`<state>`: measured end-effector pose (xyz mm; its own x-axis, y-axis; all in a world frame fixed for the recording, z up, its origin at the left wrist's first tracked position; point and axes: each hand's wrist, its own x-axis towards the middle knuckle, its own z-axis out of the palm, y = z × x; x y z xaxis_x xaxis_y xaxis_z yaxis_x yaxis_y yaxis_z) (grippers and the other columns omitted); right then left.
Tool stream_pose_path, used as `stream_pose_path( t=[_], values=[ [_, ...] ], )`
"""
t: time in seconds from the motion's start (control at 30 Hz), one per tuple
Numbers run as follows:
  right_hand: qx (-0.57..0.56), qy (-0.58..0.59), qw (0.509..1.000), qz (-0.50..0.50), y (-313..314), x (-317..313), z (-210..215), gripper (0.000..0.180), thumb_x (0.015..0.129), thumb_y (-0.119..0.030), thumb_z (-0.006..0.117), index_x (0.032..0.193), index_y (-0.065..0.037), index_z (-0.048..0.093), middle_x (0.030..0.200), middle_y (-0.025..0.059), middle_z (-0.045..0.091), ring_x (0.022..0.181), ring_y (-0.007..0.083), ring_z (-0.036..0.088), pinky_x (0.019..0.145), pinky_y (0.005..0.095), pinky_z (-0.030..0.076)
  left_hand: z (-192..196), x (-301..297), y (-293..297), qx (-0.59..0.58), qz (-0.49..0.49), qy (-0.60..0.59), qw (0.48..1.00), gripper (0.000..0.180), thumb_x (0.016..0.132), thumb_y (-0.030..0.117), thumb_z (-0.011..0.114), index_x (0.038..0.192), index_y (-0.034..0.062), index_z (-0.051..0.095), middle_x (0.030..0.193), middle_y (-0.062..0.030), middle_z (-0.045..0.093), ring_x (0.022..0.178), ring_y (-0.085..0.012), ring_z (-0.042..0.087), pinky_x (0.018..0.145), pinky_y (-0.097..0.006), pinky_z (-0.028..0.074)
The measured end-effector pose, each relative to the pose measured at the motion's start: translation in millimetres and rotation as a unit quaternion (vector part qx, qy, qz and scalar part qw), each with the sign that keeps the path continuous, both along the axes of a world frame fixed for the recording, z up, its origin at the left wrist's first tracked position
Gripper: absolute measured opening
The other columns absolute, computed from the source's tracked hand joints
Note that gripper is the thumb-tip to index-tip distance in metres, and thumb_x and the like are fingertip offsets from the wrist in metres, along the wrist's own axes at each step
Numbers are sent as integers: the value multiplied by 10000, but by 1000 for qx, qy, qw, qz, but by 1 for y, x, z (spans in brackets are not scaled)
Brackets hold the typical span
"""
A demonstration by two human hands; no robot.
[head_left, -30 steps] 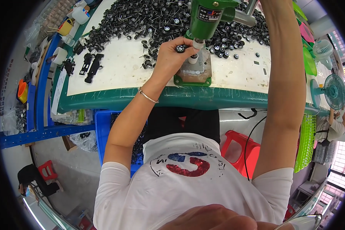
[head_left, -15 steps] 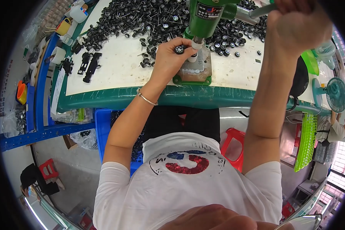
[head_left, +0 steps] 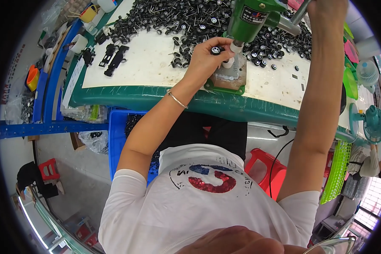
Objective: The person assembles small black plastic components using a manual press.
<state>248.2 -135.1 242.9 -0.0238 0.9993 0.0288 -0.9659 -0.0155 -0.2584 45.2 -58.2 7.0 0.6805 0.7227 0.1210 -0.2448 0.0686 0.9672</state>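
My left hand [head_left: 207, 59] is closed on a small black toy wheel [head_left: 216, 51] with a silver spoked hub, thumb and forefinger pinching beside the ram of a green hand press [head_left: 250, 19]. A white tip [head_left: 235, 47] on the ram hangs just above the fingertips. Below them a white post [head_left: 228, 64] stands on the press's base plate [head_left: 230, 81]. Whether an axle sits in the wheel is hidden by the fingers. At the upper right, my right hand [head_left: 329, 10] is wrapped round the press's metal lever [head_left: 301, 12]; its fingers are partly cut off by the frame edge.
A heap of black wheels on metal axles [head_left: 173, 19] spreads behind and beside the press. Black toy chassis parts [head_left: 115, 60] lie at the left on the white tabletop [head_left: 148, 63]. A blue bin [head_left: 116, 144] stands below the table edge; a red stool [head_left: 264, 169] is at the right.
The view has shifted, so the table sits further right. My right hand has moved up and away with the lever, which now slants more steeply. My left hand keeps its pinch at the press.
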Motion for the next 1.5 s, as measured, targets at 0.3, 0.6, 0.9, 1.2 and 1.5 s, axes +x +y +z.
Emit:
stream_pose_path(
  t=[0.3,0.6,0.9,1.2,1.5],
  values=[
    [-40,-274,937,-214,14,-23,-53,243,956,-317,548,869,-91,562,620,-23,501,451,79,442,402,218,381,-1,-102,49,-297,-79,-85,948,349,884,127,563,1215,15,565,883,-42,601,804,-147,623,451,-195,388],
    [-191,-661,609,-395,-64,70,-162,326,914,-312,622,1113,-55,649,896,24,620,652,73,582,536,208,431,-3,-316,56,181,-2,506,843,430,749,298,753,1099,67,654,1105,-69,662,899,-154,638,674,-283,497],
    [-248,-822,435,-270,-102,79,-275,319,869,-265,667,1119,-67,646,1013,50,656,723,104,593,617,253,467,11,-192,33,274,109,385,875,187,835,137,693,977,16,690,912,-47,685,769,-108,608,672,-249,467],
    [-215,-884,315,-271,-87,43,-284,268,830,-203,670,1057,-60,665,949,79,618,713,173,548,693,292,466,-32,-61,30,497,116,362,780,113,794,121,638,890,68,665,864,-96,623,805,-307,629,692,-416,510],
    [-147,-785,517,-310,-66,-11,-247,281,822,-133,679,1097,-77,658,976,22,623,726,105,534,673,251,444,-30,-58,35,223,71,232,944,116,814,117,694,905,45,705,801,-52,692,710,-133,623,669,-268,485]
  ],
)
